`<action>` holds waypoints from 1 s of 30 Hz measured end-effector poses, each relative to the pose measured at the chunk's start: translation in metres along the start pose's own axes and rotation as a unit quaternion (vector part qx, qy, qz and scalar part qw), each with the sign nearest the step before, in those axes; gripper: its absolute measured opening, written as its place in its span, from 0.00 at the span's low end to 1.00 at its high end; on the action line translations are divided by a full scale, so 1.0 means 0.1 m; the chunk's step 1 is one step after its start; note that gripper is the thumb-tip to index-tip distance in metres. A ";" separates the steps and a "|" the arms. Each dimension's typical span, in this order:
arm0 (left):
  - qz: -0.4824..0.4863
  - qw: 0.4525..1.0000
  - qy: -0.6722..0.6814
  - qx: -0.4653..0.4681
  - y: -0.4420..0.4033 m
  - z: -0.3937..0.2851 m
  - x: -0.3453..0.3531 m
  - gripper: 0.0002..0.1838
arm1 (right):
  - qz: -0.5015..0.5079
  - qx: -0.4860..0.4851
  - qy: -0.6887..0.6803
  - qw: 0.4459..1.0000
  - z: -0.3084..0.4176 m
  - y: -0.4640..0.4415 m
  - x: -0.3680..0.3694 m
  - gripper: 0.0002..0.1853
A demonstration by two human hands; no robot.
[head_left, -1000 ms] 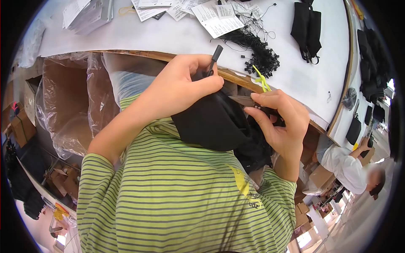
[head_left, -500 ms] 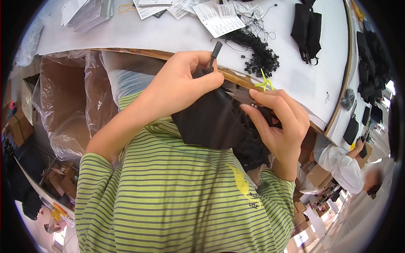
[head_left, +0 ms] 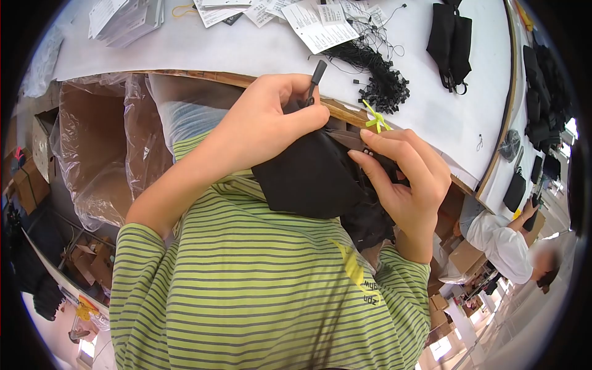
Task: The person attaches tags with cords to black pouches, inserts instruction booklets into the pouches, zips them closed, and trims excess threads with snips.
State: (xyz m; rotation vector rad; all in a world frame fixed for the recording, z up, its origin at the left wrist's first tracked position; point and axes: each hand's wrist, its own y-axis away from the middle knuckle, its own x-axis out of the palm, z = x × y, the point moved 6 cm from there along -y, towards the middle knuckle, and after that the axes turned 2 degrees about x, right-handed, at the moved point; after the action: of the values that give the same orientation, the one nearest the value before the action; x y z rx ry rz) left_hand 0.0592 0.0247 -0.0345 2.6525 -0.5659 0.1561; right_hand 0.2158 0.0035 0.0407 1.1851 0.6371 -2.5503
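My left hand (head_left: 274,114) pinches the upper end of a black fabric pouch (head_left: 308,179), which hangs down in front of the striped shirt. A dark zipper pull (head_left: 318,73) sticks up above that hand's fingertips. Between the thumb and fingers of my right hand (head_left: 413,169) is a pair of thread snips (head_left: 347,139), blades pointing left at the pouch's upper edge. A yellow-green ribbon (head_left: 376,120) is tied on near the right fingers. Whether the blades touch the fabric I cannot tell.
The white table (head_left: 246,52) carries printed tags (head_left: 317,28), a bundle of black tag strings (head_left: 382,86) and black pouches (head_left: 449,46). A plastic-lined carton (head_left: 95,148) stands at left below the table edge. A co-worker in white (head_left: 496,243) is at far right.
The snips and the ribbon have shifted slightly left, with the blades closer to my left fingertips. My left hand and the pouch have hardly moved.
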 end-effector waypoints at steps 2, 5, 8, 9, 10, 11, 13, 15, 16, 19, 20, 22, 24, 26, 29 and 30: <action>-0.004 1.000 0.002 0.005 0.00 0.00 0.00 0.07 | 0.005 0.011 -0.002 1.000 0.00 0.00 0.00 0.13; -0.005 1.000 -0.005 -0.012 0.00 0.01 0.00 0.07 | 0.009 0.024 -0.011 1.000 0.00 0.00 0.01 0.13; -0.008 1.000 -0.004 -0.011 0.00 0.01 0.00 0.07 | 0.002 0.026 -0.019 0.999 -0.01 0.01 0.02 0.13; -0.007 1.000 -0.002 -0.010 0.00 0.01 0.00 0.07 | -0.002 0.024 -0.021 0.999 -0.02 0.02 0.03 0.13; -0.007 1.000 0.000 -0.009 0.00 0.01 0.00 0.07 | -0.003 0.028 -0.021 0.999 -0.02 0.02 0.03 0.13; -0.006 1.000 0.002 -0.008 0.00 0.02 0.01 0.07 | -0.003 0.031 -0.021 0.999 -0.02 0.02 0.03 0.13; -0.005 1.000 0.000 -0.005 -0.01 0.02 0.00 0.07 | -0.006 0.038 -0.022 0.999 -0.03 0.03 0.02 0.12; -0.004 1.000 -0.001 -0.004 -0.01 0.02 0.00 0.07 | -0.010 0.047 -0.025 0.999 -0.04 0.04 0.01 0.13; -0.003 1.000 -0.002 -0.005 0.00 0.01 0.00 0.07 | -0.015 0.051 -0.028 0.998 -0.04 0.04 0.00 0.13; -0.007 1.000 -0.001 -0.006 0.00 0.03 0.00 0.07 | -0.020 0.059 -0.030 0.998 -0.06 0.05 -0.03 0.13; -0.009 1.000 -0.001 -0.007 -0.01 0.03 0.00 0.07 | -0.016 0.061 -0.027 0.998 -0.06 0.05 -0.04 0.13; -0.007 1.000 -0.005 -0.005 -0.01 0.03 0.00 0.07 | -0.010 0.058 -0.031 0.998 -0.06 0.05 -0.04 0.13; -0.006 1.000 -0.005 -0.005 -0.01 0.03 0.00 0.07 | -0.007 0.047 -0.047 0.998 -0.06 0.06 -0.01 0.13; -0.008 1.000 0.001 -0.007 -0.01 0.02 0.00 0.07 | -0.006 0.052 -0.046 0.998 -0.06 0.06 0.01 0.13; -0.009 1.000 0.004 -0.008 -0.01 0.03 0.01 0.07 | -0.002 0.059 -0.045 0.997 -0.07 0.06 0.02 0.13; -0.007 1.000 0.000 -0.009 0.00 0.03 0.00 0.08 | -0.001 0.061 -0.045 0.997 -0.07 0.06 0.02 0.13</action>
State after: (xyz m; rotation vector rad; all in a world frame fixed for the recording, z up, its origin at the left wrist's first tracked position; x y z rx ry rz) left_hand 0.0598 0.0238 -0.0372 2.6393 -0.5453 0.1475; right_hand 0.2215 0.0012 0.0334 1.1006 0.4676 -2.6600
